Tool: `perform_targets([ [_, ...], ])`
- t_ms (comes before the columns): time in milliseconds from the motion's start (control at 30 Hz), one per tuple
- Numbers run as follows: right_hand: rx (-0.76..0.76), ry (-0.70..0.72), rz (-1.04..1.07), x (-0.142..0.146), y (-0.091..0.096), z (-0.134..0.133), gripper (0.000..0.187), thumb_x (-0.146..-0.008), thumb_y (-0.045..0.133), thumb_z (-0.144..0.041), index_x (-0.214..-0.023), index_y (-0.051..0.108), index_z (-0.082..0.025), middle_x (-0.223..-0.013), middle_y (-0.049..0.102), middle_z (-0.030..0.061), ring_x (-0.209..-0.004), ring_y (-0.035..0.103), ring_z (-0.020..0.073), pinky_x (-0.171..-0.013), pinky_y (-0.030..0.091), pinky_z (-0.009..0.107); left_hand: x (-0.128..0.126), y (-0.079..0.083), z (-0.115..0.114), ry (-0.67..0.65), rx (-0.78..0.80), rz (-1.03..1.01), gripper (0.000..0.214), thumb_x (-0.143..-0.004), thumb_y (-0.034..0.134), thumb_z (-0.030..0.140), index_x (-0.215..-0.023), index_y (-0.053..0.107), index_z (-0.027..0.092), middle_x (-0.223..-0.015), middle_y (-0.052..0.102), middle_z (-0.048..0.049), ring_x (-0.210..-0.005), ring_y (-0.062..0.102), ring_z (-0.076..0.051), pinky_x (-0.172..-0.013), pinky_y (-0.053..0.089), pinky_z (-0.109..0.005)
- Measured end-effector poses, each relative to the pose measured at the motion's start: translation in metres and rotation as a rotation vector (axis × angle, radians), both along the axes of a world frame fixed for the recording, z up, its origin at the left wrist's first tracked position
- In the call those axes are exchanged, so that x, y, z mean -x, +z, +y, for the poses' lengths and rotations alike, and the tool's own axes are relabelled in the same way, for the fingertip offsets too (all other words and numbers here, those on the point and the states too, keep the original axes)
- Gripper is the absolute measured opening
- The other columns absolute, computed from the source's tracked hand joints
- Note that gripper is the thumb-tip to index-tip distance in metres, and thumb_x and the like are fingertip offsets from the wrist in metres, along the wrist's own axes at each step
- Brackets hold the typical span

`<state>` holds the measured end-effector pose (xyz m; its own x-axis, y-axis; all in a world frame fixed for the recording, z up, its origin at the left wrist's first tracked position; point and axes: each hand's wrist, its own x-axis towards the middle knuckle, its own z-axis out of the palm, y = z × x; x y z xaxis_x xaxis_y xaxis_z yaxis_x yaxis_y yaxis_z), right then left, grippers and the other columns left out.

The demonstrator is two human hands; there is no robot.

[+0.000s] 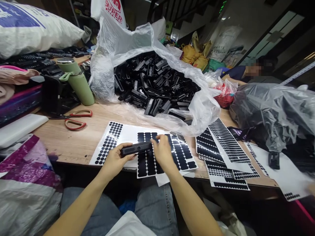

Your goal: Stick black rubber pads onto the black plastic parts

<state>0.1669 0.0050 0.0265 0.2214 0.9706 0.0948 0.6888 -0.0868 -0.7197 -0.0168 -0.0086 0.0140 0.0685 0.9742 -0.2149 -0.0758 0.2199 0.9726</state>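
My left hand [115,159] grips the left end of a long black plastic part [136,148], held level over the table's front edge. At the part's right end, my right hand [161,151] has its fingers pinched against it. Under both hands lie white sheets of black oval and round stickers [182,154]. Whether a sticker is between my right fingertips is too small to tell.
A clear bag full of black plastic parts [152,85] fills the table's middle. A green flask [77,82] and red-handled scissors [76,119] lie left. More sticker sheets [226,147] and a grey plastic bag [270,111] sit right. Another person [256,70] sits far right.
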Motion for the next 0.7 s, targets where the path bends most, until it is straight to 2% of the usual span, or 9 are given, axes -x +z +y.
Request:
perform_targets([
  [33,0.051,-0.081,-0.101,-0.014,-0.006,0.003,0.019,-0.083,0.05,-0.03,-0.093,0.054,-0.014,-0.097,0.053,0.0153,-0.088,0.054,0.0266,-0.078,0.042,0.041,-0.003,-0.005,0.001,-0.044,0.009,0.008,0.049,-0.056,0.078,0.027,-0.101,0.061,0.016,-0.087,0.068,-0.0056,-0.078,0.067,-0.022,-0.081,0.053,-0.038],
  [100,0.17,-0.152,-0.24,-0.038,-0.018,0.006,0.022,-0.081,0.053,-0.028,-0.093,0.055,-0.009,-0.099,0.054,0.0206,-0.091,0.054,0.0308,-0.08,0.041,0.043,-0.007,-0.017,0.002,-0.115,0.001,0.033,0.048,-0.059,0.076,0.028,-0.103,0.06,0.016,-0.091,0.067,-0.006,-0.082,0.066,-0.022,-0.084,0.051,-0.039],
  [200,0.291,-0.122,-0.29,-0.054,-0.028,0.008,0.019,-0.082,0.051,-0.024,-0.092,0.056,-0.009,-0.101,0.054,0.0214,-0.09,0.056,0.0301,-0.078,0.042,0.04,-0.011,-0.032,0.003,-0.162,-0.007,0.068,0.048,-0.062,0.074,0.029,-0.106,0.059,0.017,-0.094,0.066,-0.0059,-0.088,0.064,-0.023,-0.088,0.049,-0.041],
  [367,0.337,-0.143,-0.278,-0.05,-0.028,0.009,0.027,-0.082,0.05,-0.025,-0.103,0.053,-0.008,-0.109,0.053,0.0206,-0.095,0.056,0.0283,-0.079,0.042,0.035,-0.011,-0.038,0.004,-0.182,0.003,0.097,0.05,-0.062,0.072,0.03,-0.108,0.058,0.016,-0.094,0.065,-0.0057,-0.088,0.063,-0.022,-0.089,0.047,-0.042],
  [500,0.367,-0.121,-0.259,-0.047,-0.026,0.01,0.02,-0.083,0.047,-0.024,-0.095,0.058,-0.011,-0.106,0.056,0.0189,-0.093,0.057,0.0272,-0.08,0.041,0.035,-0.013,-0.035,0.004,-0.17,-0.004,0.133,0.05,-0.062,0.072,0.03,-0.108,0.058,0.015,-0.091,0.065,-0.0057,-0.085,0.063,-0.022,-0.087,0.048,-0.042],
  [633,0.337,-0.17,-0.232,-0.046,-0.027,0.012,0.023,-0.081,0.052,-0.026,-0.096,0.057,-0.01,-0.108,0.056,0.0205,-0.095,0.057,0.0284,-0.078,0.041,0.036,-0.013,-0.037,0.004,-0.174,-0.029,0.134,0.05,-0.062,0.072,0.03,-0.108,0.058,0.015,-0.092,0.065,-0.0061,-0.085,0.063,-0.022,-0.085,0.049,-0.04],
  [700,0.317,-0.181,-0.21,-0.046,-0.028,0.013,0.018,-0.08,0.053,-0.024,-0.091,0.058,-0.011,-0.104,0.058,0.0198,-0.092,0.058,0.028,-0.076,0.041,0.035,-0.012,-0.04,0.004,-0.173,-0.034,0.13,0.051,-0.062,0.072,0.03,-0.109,0.058,0.015,-0.091,0.066,-0.0061,-0.085,0.063,-0.022,-0.084,0.049,-0.04],
])
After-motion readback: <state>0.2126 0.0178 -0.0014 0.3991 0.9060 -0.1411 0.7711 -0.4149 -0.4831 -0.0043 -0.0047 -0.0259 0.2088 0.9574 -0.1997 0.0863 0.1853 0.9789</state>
